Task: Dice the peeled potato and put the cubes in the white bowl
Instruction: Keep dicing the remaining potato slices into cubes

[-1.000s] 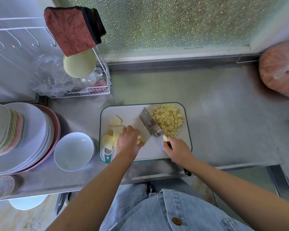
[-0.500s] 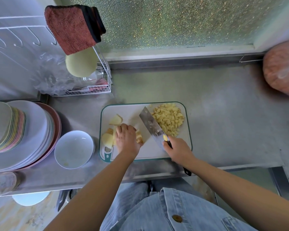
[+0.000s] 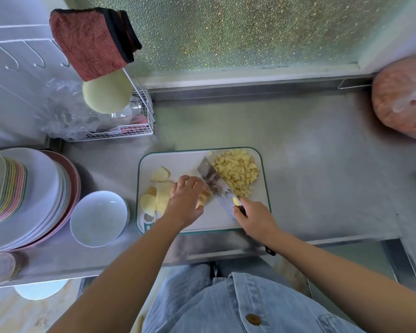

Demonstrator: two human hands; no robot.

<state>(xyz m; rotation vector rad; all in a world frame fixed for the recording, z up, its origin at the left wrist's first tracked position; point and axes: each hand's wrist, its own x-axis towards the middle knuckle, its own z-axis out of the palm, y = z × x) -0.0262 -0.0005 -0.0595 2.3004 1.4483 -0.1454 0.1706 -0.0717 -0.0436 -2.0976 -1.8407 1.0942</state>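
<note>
A white cutting board [image 3: 192, 162] with a green rim lies on the steel counter. A heap of yellow potato cubes [image 3: 237, 173] covers its far right corner. Several potato slices [image 3: 160, 193] lie on its left side. My left hand [image 3: 186, 200] presses down on potato strips [image 3: 203, 198], mostly hidden beneath the fingers. My right hand [image 3: 255, 218] grips the handle of a cleaver [image 3: 214, 182], whose blade stands against the strips beside my left fingers. The white bowl [image 3: 99, 218] sits left of the board; no cubes show in it.
A stack of plates [image 3: 31, 198] stands at the left edge, next to the bowl. A wire rack [image 3: 130, 126] with a plastic bag and a red cloth [image 3: 91, 40] is at the back left. A pink round object [image 3: 404, 97] sits at the far right.
My left hand has shifted right along the strips toward the blade, and the cleaver has come down close against the fingers. The cube heap and bowl have not moved.
</note>
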